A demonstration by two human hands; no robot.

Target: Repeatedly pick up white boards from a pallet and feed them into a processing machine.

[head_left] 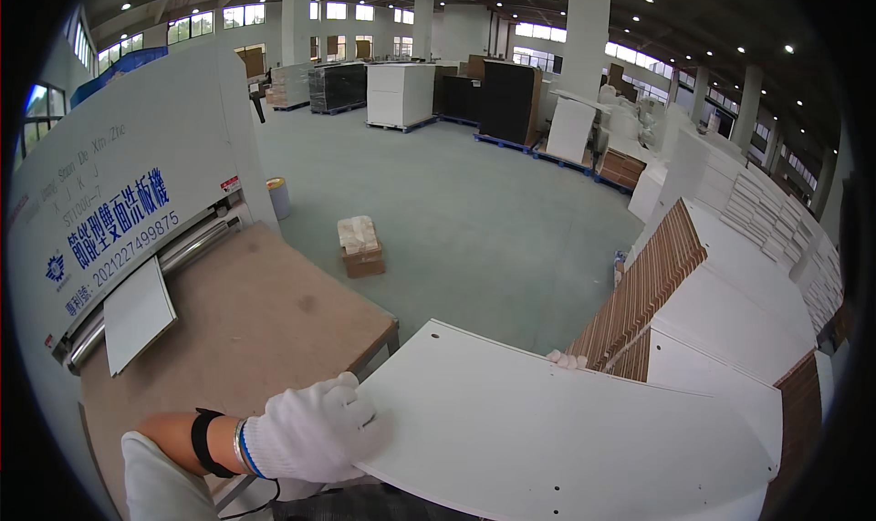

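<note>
A large white board [538, 421] with small dark holes near its edges spans the lower right in front of me. My left hand [319, 430], in a white knit glove, is closed on the board's left end. At the far long edge, white-gloved fingertips of my right hand [568, 360] curl over the rim; the board hides the rest of that hand and arm. To the left, a narrow white panel [139, 316] slants out from under the roller [203, 240] of a white machine [137, 147], its near end over a brown-topped table [274, 302].
Stacked boards with brown edges [643, 279] stand right of the held board, with more white stacks [766, 202] behind. On the green floor [456, 211] sit a small carton [362, 247] and a bucket [278, 198]. Farther off are loaded pallets [401, 97] and pillars [584, 37].
</note>
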